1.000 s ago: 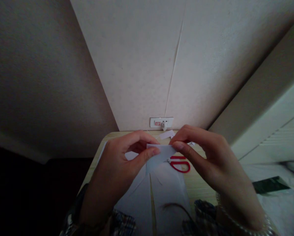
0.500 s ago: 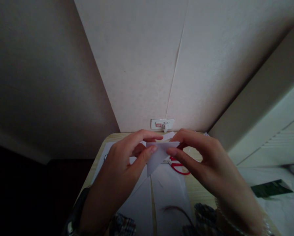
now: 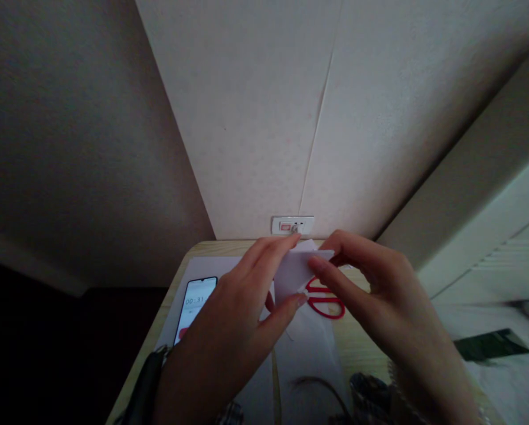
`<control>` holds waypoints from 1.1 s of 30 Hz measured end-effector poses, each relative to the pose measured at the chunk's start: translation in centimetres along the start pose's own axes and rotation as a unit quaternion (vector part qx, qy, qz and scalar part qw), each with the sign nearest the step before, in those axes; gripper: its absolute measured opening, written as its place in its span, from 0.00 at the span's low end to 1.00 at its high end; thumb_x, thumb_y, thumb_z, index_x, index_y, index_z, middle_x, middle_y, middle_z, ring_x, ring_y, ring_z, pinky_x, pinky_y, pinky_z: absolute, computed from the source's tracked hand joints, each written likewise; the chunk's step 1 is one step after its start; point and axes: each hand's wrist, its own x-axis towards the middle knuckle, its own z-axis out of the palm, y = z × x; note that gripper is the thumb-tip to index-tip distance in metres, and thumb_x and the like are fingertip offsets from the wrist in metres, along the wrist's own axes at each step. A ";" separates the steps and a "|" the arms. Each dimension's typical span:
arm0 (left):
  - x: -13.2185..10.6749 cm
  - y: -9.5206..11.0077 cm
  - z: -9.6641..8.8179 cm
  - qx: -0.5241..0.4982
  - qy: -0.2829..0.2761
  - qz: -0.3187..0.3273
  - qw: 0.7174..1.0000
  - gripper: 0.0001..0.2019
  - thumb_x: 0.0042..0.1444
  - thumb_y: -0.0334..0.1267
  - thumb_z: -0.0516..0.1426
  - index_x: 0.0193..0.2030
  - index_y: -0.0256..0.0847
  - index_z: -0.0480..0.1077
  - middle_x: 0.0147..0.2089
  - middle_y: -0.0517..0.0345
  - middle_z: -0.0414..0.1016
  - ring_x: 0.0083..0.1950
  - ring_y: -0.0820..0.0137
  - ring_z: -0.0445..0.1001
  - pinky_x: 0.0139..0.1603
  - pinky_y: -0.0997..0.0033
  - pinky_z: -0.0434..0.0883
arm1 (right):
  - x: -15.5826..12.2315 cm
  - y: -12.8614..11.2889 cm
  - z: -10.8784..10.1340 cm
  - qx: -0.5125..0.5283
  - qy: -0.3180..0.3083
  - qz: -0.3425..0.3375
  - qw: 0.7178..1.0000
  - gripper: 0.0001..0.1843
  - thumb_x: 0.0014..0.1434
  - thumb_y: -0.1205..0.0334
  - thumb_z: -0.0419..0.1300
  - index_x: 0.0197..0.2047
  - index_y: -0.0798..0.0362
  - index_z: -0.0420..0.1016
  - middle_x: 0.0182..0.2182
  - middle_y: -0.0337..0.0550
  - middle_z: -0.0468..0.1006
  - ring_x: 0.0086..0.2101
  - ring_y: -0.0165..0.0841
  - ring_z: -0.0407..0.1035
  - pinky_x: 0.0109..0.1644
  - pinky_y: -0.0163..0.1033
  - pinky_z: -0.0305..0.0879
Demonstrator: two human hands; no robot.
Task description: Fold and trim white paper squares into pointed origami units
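- Pale wall [image 3: 247, 130] beyond the surface's [image 3: 198, 249] far edge
- Right hand [image 3: 382, 289]: pinching white paper [image 3: 291, 273]
- Left hand [image 3: 242, 298]: curved around it; cannot tell whether gripping
- Phone [image 3: 199, 293]: near left edge

Count shows two hands, left hand [image 3: 242, 301] and right hand [image 3: 375, 289], at one small paper [image 3: 291, 271], one scissors [image 3: 324, 300] under the grip, one phone [image 3: 196, 304] left, one socket plate [image 3: 276, 225] beyond, one green item [image 3: 492, 345] well right, larger sheets [image 3: 306, 354] below, number unclear.
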 end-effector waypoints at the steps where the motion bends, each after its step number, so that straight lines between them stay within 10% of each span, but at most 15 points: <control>1: 0.0 -0.1 0.0 -0.006 0.002 -0.006 1.000 0.23 0.62 0.36 0.58 0.64 0.46 0.65 0.61 0.56 0.73 0.53 0.64 0.74 0.44 0.67 0.75 | 0.0 0.1 0.0 0.000 -0.014 -0.004 1.000 0.11 0.62 0.62 0.60 0.28 0.52 0.73 0.23 0.36 0.76 0.26 0.28 0.69 0.28 0.32 0.62; 9: 0.0 -0.4 0.0 -0.133 -0.014 -0.114 0.984 0.28 0.62 0.42 0.58 0.69 0.56 0.60 0.65 0.57 0.69 0.43 0.68 0.77 0.40 0.66 0.74 | -0.2 0.5 -0.2 0.046 -0.068 -0.015 0.997 0.04 0.61 0.65 0.64 0.33 0.50 0.75 0.27 0.31 0.76 0.28 0.26 0.70 0.30 0.30 0.64; 16: 0.0 0.2 -0.8 -0.220 -0.081 -0.136 0.963 0.27 0.65 0.46 0.55 0.69 0.55 0.56 0.37 0.62 0.78 0.35 0.69 0.76 0.28 0.73 0.70 | 0.0 0.3 0.0 0.059 -0.077 0.021 0.995 0.05 0.62 0.62 0.62 0.34 0.52 0.75 0.29 0.37 0.79 0.30 0.31 0.73 0.35 0.36 0.69; 33: 0.1 0.4 -1.3 -0.175 -0.068 -0.129 0.974 0.21 0.59 0.41 0.60 0.60 0.47 0.66 0.48 0.57 0.79 0.34 0.69 0.77 0.36 0.68 0.74 | -0.2 0.3 -0.1 0.060 -0.075 0.010 0.995 0.02 0.61 0.64 0.63 0.35 0.51 0.76 0.29 0.37 0.80 0.30 0.31 0.73 0.35 0.35 0.68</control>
